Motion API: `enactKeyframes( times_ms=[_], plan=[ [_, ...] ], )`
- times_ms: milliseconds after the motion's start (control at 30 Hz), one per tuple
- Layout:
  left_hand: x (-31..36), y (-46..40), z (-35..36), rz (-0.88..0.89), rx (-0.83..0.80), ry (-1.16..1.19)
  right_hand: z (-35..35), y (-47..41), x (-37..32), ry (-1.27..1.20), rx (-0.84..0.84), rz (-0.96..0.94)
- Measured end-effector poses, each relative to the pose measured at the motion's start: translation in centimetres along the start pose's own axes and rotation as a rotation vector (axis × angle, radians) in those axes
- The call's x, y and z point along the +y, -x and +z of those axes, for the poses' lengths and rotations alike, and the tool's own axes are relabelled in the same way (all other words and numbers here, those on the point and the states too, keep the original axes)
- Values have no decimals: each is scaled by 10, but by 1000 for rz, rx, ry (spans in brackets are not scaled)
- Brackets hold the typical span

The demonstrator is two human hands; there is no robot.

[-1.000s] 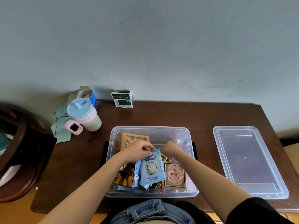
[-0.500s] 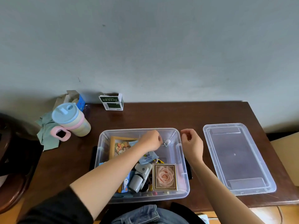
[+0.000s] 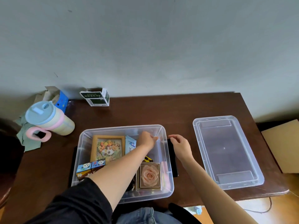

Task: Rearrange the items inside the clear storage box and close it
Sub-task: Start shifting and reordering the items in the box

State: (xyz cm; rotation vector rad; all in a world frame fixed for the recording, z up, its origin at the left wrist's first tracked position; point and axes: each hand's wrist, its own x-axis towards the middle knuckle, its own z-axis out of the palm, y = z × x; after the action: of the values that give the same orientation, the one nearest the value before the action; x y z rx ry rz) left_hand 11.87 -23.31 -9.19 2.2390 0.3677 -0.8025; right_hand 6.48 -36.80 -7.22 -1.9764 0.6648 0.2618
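1. Clear plastic forms the storage box (image 3: 168, 160), which sits low in the middle of the frame on the dark wooden table (image 3: 145, 113).
2. Its matching lid (image 3: 226, 151) lies flat at the right of the frame, well apart from the box.
3. Inside the box are a wooden picture frame (image 3: 107, 147) at the upper left, a wet wipes pack (image 3: 130, 143) beside it, panda-print boxes (image 3: 90, 166) at the lower left and a rose frame (image 3: 149, 177) at the lower right.
4. The left hand (image 3: 147, 139) reaches into the upper right corner of the box; whether its fingers hold anything cannot be told.
5. The right hand (image 3: 180, 147) hovers just outside the box's right wall, fingers loosely spread, holding nothing.
6. The lid looks light, thin and somewhat flexible, likely slippery too; taking it by both long edges would keep it from bowing.
7. The rose frame seems fragile, so it is best lifted by its rim.
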Motion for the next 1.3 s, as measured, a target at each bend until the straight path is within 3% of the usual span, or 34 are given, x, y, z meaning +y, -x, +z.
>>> enactKeyframes(
  times_ms=[300,600,1067,1300],
  plan=[
    [-5,-2,5,-213,96,447,1,-4,5,-31,-69,34],
    [-5,1,11,-372,88,816,4,-3,3,-65,-100,45],
    [0,14,0,-357,12,987,2,-1,1,-70,-103,50],
    [1,15,-7,-343,5,854,-7,3,-6,-56,-6,13]
  ],
)
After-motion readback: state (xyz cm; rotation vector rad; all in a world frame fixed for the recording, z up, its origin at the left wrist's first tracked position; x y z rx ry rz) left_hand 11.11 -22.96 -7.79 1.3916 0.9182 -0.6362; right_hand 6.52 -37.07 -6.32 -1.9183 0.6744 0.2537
